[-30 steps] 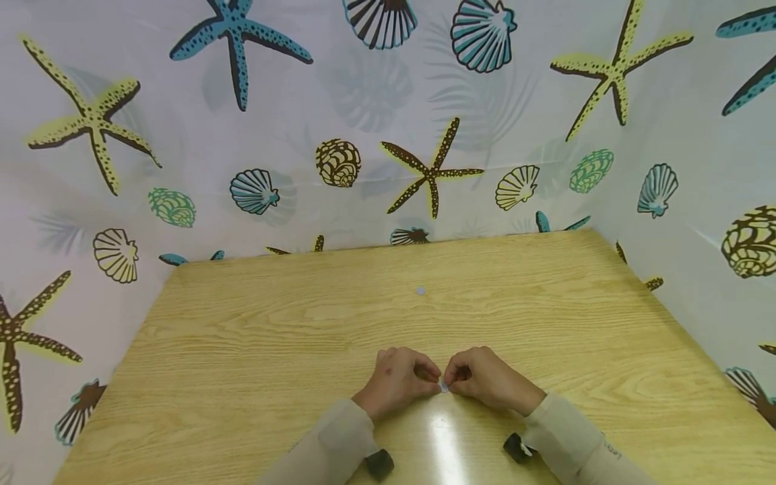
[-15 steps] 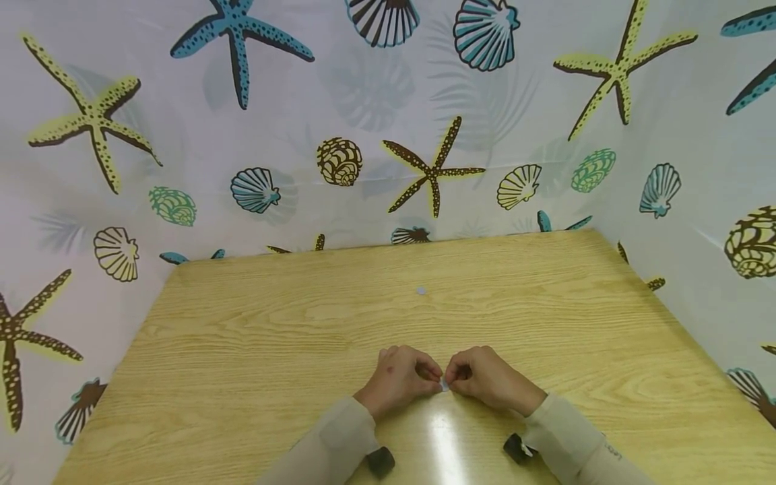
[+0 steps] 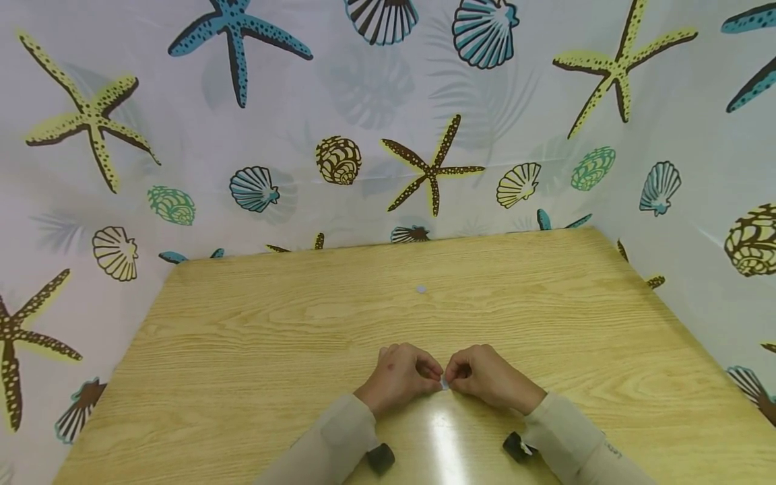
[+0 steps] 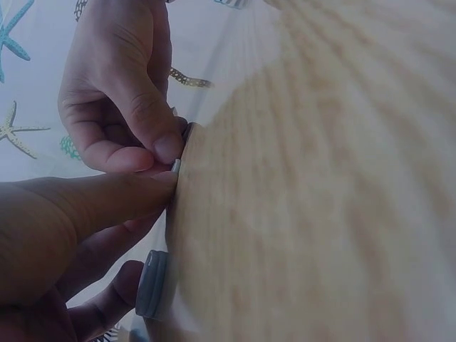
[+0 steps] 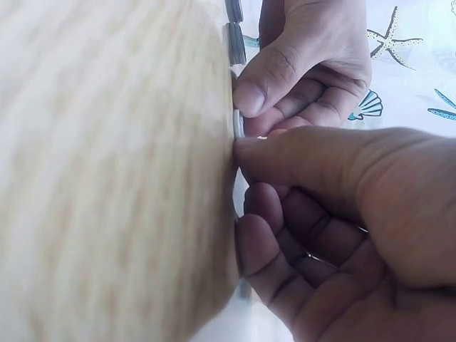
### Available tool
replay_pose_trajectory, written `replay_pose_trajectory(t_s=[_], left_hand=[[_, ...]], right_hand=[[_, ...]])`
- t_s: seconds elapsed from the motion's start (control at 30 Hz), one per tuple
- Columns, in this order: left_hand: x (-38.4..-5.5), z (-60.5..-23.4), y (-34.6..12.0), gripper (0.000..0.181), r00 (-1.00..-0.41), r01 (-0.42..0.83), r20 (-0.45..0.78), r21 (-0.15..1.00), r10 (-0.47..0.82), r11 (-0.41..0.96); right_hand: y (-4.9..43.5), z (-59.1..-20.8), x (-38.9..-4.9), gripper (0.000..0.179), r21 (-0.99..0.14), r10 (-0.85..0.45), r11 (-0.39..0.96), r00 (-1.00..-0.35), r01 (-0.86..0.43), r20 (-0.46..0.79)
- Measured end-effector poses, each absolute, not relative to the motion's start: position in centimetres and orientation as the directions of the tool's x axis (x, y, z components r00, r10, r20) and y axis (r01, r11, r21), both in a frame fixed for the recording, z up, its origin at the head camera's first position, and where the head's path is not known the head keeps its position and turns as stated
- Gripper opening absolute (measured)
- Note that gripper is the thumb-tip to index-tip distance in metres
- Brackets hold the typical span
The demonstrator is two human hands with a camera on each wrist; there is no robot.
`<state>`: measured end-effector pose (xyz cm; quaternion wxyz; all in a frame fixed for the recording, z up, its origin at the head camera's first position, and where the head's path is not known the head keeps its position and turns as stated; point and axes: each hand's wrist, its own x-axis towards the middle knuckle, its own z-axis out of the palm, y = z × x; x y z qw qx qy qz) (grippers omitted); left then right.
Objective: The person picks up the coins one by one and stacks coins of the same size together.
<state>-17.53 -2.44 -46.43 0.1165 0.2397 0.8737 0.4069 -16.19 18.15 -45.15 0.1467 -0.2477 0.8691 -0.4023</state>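
A small thin grey disc (image 3: 444, 385), coin-like, sits at the tabletop between my two hands. My left hand (image 3: 400, 377) pinches one side of it with thumb and fingertips. From the other side my right hand (image 3: 492, 380) pinches it too, thumb close to the left thumb. In the right wrist view the disc (image 5: 239, 122) shows as a pale edge between the thumbs, and in the left wrist view the disc (image 4: 176, 165) is mostly covered by fingers. Its faces are hidden.
Farther back on the wooden table (image 3: 273, 350) lies another grey round piece (image 3: 421, 289). From the left wrist it looks like a short stack of grey discs (image 4: 152, 283). A shell-and-starfish cloth (image 3: 376, 81) hangs behind and along both sides.
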Motion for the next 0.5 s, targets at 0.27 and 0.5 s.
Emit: replay_pose_trajectory(t_s=[0.27, 0.5], left_hand=[[-17.5, -46.4, -2.6, 0.013, -0.858, 0.327, -0.006, 0.766, 0.514, 0.554], [-17.5, -46.3, -2.7, 0.013, -0.855, 0.328, -0.012, 0.763, 0.519, 0.557]], right_hand=[[18.0, -45.1, -16.4, 0.010, -0.759, -0.549, 0.569, -0.833, -0.315, -0.066], [18.8, -43.7, -18.0, 0.012, -0.721, -0.516, 0.619, -0.854, -0.311, -0.074]])
